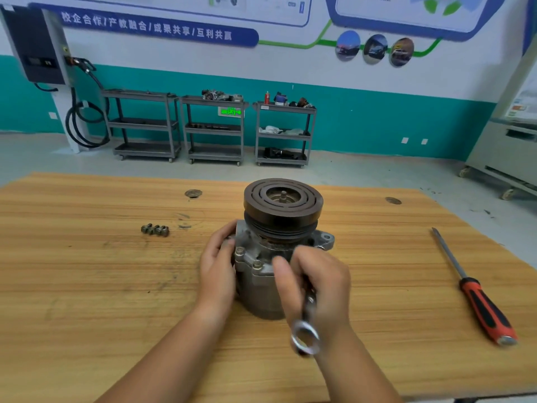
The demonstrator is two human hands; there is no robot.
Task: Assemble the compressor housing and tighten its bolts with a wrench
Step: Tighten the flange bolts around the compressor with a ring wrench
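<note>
Partway: left hand (216, 271) is clutching the grey metal compressor housing (255, 289), right hand (322, 280) is gripping a silver ring wrench (305, 337), loose dull bolts (155, 229) waiting left.

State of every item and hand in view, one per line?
compressor: upright on the table, pulley on top.
flange bolts: two seated, tightness unclear.
loose bolts: lying on the table, untouched.
left hand: holds the compressor's side.
right hand: grips the wrench.
wrench: ring end free; other end hidden.
screwdriver: lying on the table, untouched.

Bright even light, wide-angle edge bending
</note>
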